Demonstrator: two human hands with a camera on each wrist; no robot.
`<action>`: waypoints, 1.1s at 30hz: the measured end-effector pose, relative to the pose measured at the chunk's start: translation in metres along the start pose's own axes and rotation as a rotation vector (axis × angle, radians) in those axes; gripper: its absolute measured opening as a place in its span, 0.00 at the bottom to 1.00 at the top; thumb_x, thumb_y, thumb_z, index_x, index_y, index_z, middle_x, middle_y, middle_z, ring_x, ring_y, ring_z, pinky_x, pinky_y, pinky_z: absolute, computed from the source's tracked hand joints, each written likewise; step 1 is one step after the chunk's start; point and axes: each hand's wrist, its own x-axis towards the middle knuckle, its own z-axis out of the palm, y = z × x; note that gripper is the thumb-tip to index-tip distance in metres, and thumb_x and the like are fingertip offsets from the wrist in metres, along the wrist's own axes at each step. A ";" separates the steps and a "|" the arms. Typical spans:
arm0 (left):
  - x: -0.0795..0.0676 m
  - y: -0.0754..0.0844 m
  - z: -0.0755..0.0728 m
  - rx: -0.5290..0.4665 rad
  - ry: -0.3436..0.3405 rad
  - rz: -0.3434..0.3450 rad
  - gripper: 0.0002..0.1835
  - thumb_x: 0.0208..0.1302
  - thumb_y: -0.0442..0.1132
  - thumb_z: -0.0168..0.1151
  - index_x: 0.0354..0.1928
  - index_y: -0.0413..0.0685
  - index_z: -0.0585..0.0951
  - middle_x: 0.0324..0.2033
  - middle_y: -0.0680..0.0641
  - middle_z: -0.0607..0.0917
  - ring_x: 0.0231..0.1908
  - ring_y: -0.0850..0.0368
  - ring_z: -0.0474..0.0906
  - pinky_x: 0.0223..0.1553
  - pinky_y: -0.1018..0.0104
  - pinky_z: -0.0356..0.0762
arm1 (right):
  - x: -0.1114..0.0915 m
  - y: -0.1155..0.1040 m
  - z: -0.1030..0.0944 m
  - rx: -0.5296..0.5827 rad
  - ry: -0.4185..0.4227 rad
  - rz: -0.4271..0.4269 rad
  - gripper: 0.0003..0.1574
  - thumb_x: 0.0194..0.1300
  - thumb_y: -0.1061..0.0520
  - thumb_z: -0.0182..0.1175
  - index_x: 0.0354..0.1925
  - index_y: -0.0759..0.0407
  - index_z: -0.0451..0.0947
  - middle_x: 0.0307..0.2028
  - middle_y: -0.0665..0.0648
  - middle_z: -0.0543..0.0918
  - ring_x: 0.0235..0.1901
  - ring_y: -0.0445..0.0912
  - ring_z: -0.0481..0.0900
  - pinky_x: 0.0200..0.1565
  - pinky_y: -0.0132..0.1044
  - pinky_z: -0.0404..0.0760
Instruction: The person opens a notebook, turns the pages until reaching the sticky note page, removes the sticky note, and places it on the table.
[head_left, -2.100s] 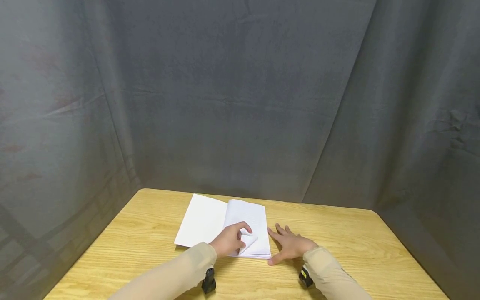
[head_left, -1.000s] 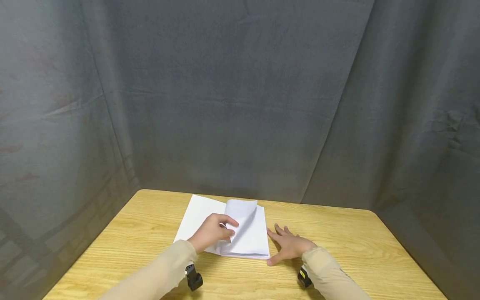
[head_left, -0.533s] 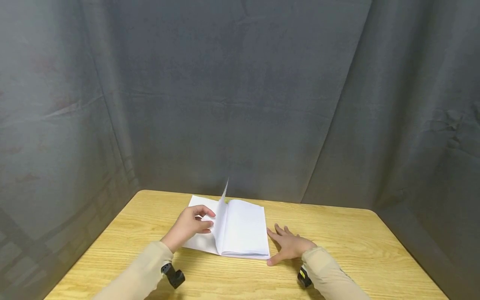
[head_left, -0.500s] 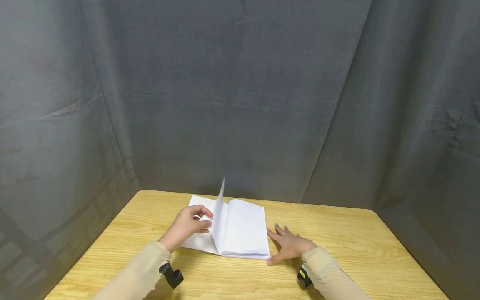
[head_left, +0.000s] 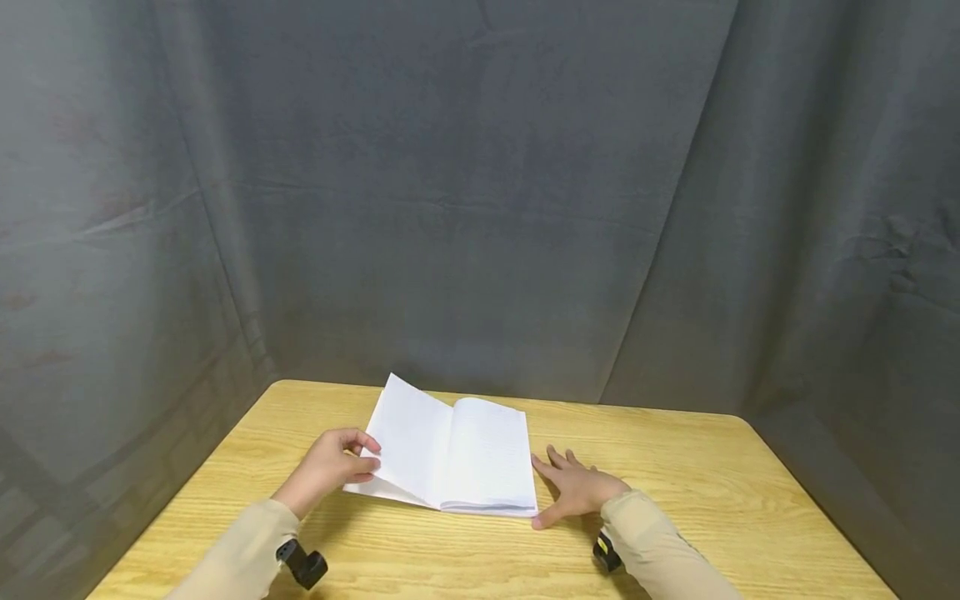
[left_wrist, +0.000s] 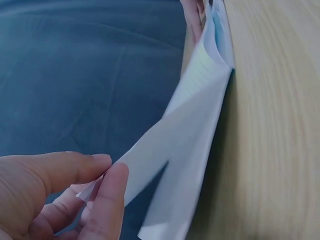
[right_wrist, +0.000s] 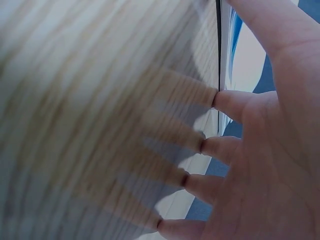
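An open notebook (head_left: 491, 454) with white, faintly lined pages lies on the table. My left hand (head_left: 333, 467) pinches the outer edge of a turned page (head_left: 411, 437) between thumb and fingers. In the left wrist view that page (left_wrist: 150, 150) is raised at an angle, apart from the white cover (left_wrist: 175, 200) beneath it. At the notebook's right edge, my right hand (head_left: 577, 487) rests with fingers spread, its thumb near the lower right corner. The right wrist view has the fingertips of the right hand (right_wrist: 250, 150) down on the wood beside the notebook's edge (right_wrist: 222, 60).
The light wooden table (head_left: 675, 500) has rounded far corners. Grey curtains (head_left: 450, 208) hang behind it and on both sides. A black wrist camera (head_left: 302, 565) is strapped under the left sleeve, another (head_left: 606, 552) under the right.
My left hand has lifted a page from the right-hand stack and carried it over to the left, past upright, above the cover. The right hand has stayed at the notebook's right edge.
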 end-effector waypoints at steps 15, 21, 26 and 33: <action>0.003 -0.027 -0.001 0.112 -0.034 -0.099 0.11 0.48 0.20 0.68 0.33 0.32 0.78 0.26 0.46 0.64 0.27 0.54 0.73 0.32 0.63 0.84 | 0.001 -0.002 -0.002 -0.023 -0.006 0.018 0.70 0.46 0.26 0.68 0.76 0.49 0.47 0.75 0.66 0.43 0.72 0.71 0.39 0.62 0.75 0.44; 0.005 -0.031 0.001 0.179 -0.040 -0.124 0.10 0.46 0.21 0.68 0.31 0.33 0.78 0.27 0.44 0.70 0.26 0.55 0.77 0.29 0.64 0.82 | 0.000 -0.003 -0.002 -0.021 -0.001 0.015 0.69 0.46 0.28 0.69 0.76 0.50 0.47 0.75 0.67 0.43 0.72 0.71 0.40 0.62 0.75 0.45; 0.004 -0.032 0.003 0.255 -0.049 -0.121 0.10 0.45 0.21 0.69 0.30 0.34 0.79 0.25 0.44 0.75 0.23 0.56 0.77 0.27 0.65 0.81 | 0.001 -0.002 -0.001 -0.007 -0.003 0.017 0.69 0.46 0.29 0.69 0.76 0.50 0.47 0.75 0.66 0.43 0.72 0.71 0.39 0.62 0.75 0.44; 0.003 -0.032 0.005 0.325 -0.054 -0.109 0.10 0.43 0.22 0.69 0.28 0.37 0.79 0.23 0.46 0.77 0.22 0.57 0.74 0.25 0.66 0.76 | 0.002 0.000 -0.001 -0.003 -0.006 0.009 0.70 0.46 0.28 0.69 0.76 0.51 0.47 0.75 0.67 0.43 0.72 0.71 0.39 0.61 0.76 0.44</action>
